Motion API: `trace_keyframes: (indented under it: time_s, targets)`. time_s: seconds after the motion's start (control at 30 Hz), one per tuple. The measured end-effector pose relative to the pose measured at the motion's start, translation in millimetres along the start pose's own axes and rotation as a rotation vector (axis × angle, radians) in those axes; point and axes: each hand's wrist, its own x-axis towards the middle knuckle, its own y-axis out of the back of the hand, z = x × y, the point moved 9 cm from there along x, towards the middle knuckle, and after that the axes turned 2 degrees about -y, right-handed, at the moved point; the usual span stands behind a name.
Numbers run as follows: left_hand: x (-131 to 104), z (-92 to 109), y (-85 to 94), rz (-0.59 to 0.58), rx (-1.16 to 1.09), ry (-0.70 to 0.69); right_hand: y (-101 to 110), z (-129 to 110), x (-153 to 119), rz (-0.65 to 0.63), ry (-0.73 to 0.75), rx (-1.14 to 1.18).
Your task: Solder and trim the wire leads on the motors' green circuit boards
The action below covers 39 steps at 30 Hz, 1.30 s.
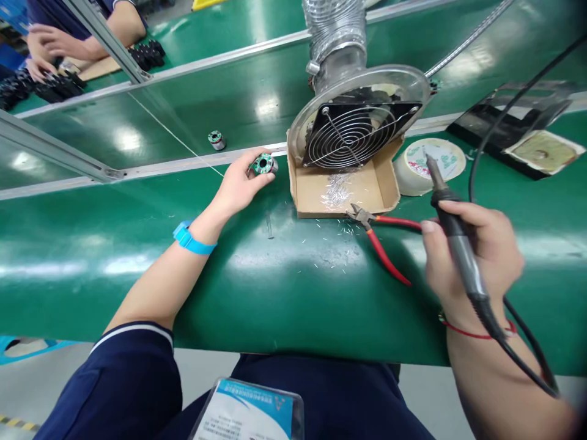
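My left hand (243, 182) is closed round a small motor stator (265, 164) with a green ring-shaped circuit board on top, near the back of the green bench. A similar stator (216, 140) stands behind it, to the left. In my right hand (477, 256) is a soldering iron (454, 229), its tip pointing up and away from me, above the bench's right side. Red-handled cutting pliers (383, 235) lie between my hands, jaws against the front of a cardboard box (316, 205) holding cut wire bits (337, 190).
A fume extractor fan (351, 134) with a foil duct (337, 30) stands in the box. To its right are a tape roll (408, 174) and a black holder with a sponge (545, 153). Wire clippings litter the bench (275, 293). Across the frame, a person's hands (55, 49) work beside black parts.
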Motion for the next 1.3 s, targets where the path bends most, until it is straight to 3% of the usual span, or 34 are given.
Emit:
trace_keyframes:
  time_s: [0.07,0.17,0.27,0.37,0.47,0.67,0.9,1.3]
  targets:
    - [-25,16,-4.9,-0.051,-0.141,0.012,2,-14,-4,-0.012,-0.004,0.181]
    - [-65,47,-29.5,-0.193,-0.369,0.02,-7,-44,-7,-0.16,-0.033,0.458]
    - [-95,71,-57.2,-0.324,-0.471,0.07,-22,-75,-6,-0.362,-0.053,0.445]
    - [-109,86,-70.9,-0.391,-0.463,0.088,-31,-98,-2,-0.475,0.007,0.4]
    - [-114,102,-74.3,-0.45,-0.454,0.004,-41,-110,1,-0.558,0.046,0.456]
    - [-117,115,-71.6,-0.48,-0.385,-0.139,-56,-105,-1,-0.668,-0.055,0.47]
    - [-118,115,-71.7,-0.484,-0.332,-0.16,-61,-101,-3,-0.69,-0.186,0.536]
    - [-119,116,-70.8,-0.47,-0.308,-0.195,-65,-102,-9,-0.711,-0.217,0.552]
